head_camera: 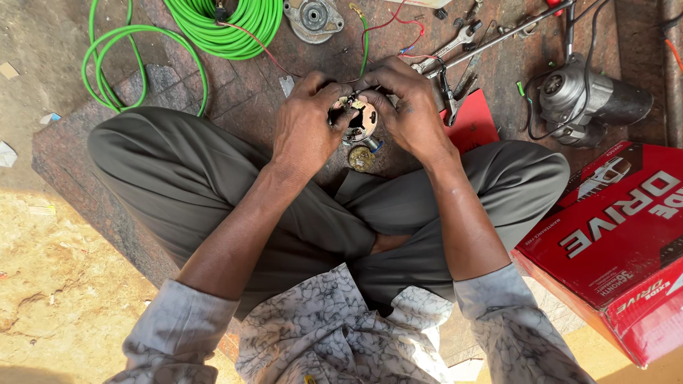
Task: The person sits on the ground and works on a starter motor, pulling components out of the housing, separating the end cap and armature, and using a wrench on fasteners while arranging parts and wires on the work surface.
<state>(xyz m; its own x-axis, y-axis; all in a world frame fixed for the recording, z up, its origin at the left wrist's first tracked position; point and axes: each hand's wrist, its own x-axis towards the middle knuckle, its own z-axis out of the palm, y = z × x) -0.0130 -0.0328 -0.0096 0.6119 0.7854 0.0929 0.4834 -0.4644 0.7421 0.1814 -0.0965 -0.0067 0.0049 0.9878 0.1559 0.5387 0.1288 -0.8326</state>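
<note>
A small round metal brush-holder plate (358, 119) is held above the stone floor (242, 99), in front of the crossed legs, between both hands. The fingers of the left hand (304, 122) are closed on its left edge, and those of the right hand (407, 107) are curled over its top and right side. A brass-coloured round part (361, 158) lies just below it. A starter motor (587, 96), a coiled green hose (228, 25), spanners (448, 48) and a red carton (619, 235) are seen nearby.
</note>
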